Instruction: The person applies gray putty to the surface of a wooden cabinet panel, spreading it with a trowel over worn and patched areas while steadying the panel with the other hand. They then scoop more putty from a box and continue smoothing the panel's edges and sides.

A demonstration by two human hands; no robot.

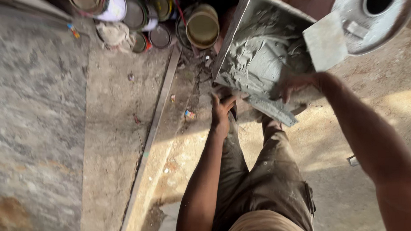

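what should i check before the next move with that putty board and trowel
1. Left hand supports the lower edge of the putty board: ok.
2. Right hand grips the trowel: ok, though the fingers are partly hidden.
3. Grey putty stays on the tilted board: ok, none seen dripping.
4. Trowel blade loaded: ok, grey paste on it.
5. Paint cans apart from the board: ok.
6. Footing under the legs: cannot tell.
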